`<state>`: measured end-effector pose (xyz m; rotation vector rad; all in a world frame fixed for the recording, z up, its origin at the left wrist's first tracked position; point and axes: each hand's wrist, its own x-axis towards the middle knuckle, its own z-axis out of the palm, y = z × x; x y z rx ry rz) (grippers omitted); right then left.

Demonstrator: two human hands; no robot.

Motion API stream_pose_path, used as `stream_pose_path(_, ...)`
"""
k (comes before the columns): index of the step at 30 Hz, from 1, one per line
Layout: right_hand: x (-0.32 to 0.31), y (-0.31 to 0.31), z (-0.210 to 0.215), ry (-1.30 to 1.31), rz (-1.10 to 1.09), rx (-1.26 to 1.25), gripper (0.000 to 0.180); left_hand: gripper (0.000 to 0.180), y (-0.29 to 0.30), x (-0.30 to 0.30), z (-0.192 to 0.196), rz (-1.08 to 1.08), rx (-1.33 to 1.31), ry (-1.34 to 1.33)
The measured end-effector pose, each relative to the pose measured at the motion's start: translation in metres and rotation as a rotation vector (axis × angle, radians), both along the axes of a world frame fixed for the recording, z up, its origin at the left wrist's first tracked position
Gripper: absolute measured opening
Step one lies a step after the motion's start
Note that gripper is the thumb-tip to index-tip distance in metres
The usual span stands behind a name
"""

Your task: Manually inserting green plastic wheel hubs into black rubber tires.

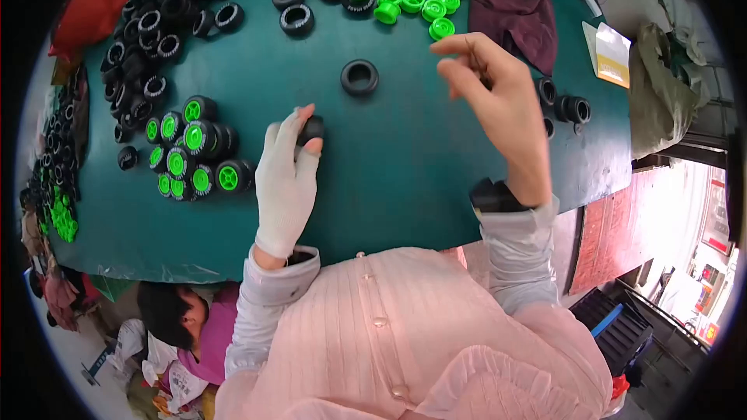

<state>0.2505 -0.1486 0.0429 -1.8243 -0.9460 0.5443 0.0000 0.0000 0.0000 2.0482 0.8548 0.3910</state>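
My left hand (289,167), in a white glove with bare thumb and fingertips, grips a small black tyre (312,131) between thumb and fingers, close to the table surface. Whether a rim sits inside that tyre cannot be seen. Raised over the table on the right is my bare right hand (498,85), thumb and forefinger apart and nothing visible between them. A single black tyre (359,78) lies flat on the green table between my hands. Beyond it spread several bright green wheel rims (412,1).
Left of my left hand is a stack of tyres fitted with green rims (196,137). A large pile of black tyres (140,70) covers the far left. A maroon cloth (513,23) and a few tyres (576,110) lie at the right. Another person (206,323) is at lower left.
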Motion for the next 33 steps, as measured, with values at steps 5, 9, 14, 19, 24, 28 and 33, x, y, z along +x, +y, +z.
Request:
stream_pose_path(5, 0.033, 0.027, -0.054, -0.636, -0.312, -0.376, 0.041, 0.054, 0.002, 0.005, 0.000, -0.074, 0.270, -0.080)
stream_pose_path(9, 0.035, 0.048, -0.069, -0.658, -0.277, -0.495, 0.044, 0.067, 0.009, 0.013, -0.009, -0.198, 0.387, 0.030)
stream_pose_path(14, -0.014, 0.028, -0.044, -0.399, 0.011, -0.457, 0.044, 0.085, 0.020, -0.005, -0.023, -0.075, 0.294, -0.125)
stream_pose_path(19, -0.014, 0.013, -0.038, -0.197, -0.051, -0.476, 0.047, 0.091, 0.021, -0.009, -0.024, -0.072, 0.346, 0.003)
stream_pose_path(24, 0.000, 0.012, -0.043, -0.039, 0.050, -0.344, 0.032, 0.079, 0.023, -0.010, -0.012, -0.038, 0.305, -0.005)
stream_pose_path(28, 0.033, 0.041, -0.051, -0.242, -0.102, -0.105, 0.020, 0.060, 0.037, 0.011, 0.010, 0.019, 0.366, -0.139)
stream_pose_path(33, 0.066, 0.129, -0.042, -0.793, -0.035, -0.027, 0.014, 0.063, 0.130, 0.103, 0.012, 0.016, 0.609, 0.212)
